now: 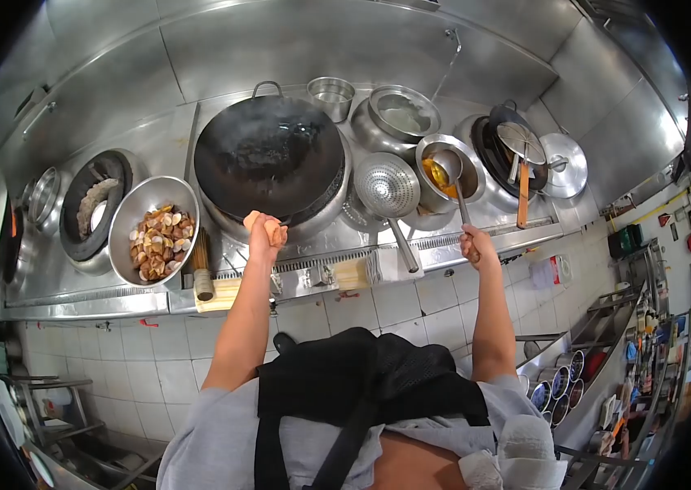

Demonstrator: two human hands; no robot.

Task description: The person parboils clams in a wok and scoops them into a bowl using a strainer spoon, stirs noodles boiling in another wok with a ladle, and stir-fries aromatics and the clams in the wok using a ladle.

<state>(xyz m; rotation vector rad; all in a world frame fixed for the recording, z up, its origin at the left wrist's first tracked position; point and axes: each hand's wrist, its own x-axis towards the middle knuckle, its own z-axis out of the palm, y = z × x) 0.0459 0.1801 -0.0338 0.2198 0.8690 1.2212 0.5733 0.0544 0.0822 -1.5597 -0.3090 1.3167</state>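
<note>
A large black wok (259,159) sits on the burner in front of me, with faint steam above it. My left hand (264,237) is closed round an orange-pink cloth (255,219) at the wok's near rim; any handle under the cloth is hidden. My right hand (477,245) grips the end of a long ladle (461,198). The ladle's bowl is inside a metal pot (476,175) that contains something yellow-orange. Between my hands, a perforated strainer (387,185) rests with its handle over the counter's front edge.
Left of the wok stands a steel bowl (121,214) of clams (162,242), beside a bamboo brush (202,265). Behind are a small pot (331,98) and a larger lidded-looking vessel (402,114). A wire skimmer (521,140) and a lid (564,166) lie at right.
</note>
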